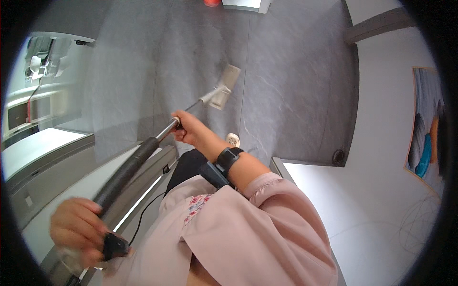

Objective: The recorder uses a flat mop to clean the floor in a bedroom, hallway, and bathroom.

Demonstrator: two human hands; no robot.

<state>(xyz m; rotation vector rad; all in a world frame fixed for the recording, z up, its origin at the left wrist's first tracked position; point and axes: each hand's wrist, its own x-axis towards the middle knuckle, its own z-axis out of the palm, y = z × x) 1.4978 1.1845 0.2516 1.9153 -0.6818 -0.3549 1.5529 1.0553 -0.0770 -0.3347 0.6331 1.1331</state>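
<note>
A flat mop is in both my hands, its pole slanting from the lower left up toward the middle of the floor. Near the top end, my left hand [78,229] wraps round the dark foam grip [129,167], slightly blurred. Further down, my right hand [187,128] closes round the metal pole [168,128]. The pale rectangular mop head [231,76] lies on the grey floor, tilted across the pole. A black strap with a dark box [214,174] sits on my right wrist, and a black device [115,246] is by my left wrist.
Grey marbled floor tiles [291,86] spread ahead. A white wall with a framed picture [427,128] stands right; a doorway with a grey frame [167,157] is close left. A red object [211,2] and a white unit [243,5] are at the far edge. My shoe [233,140] shows below.
</note>
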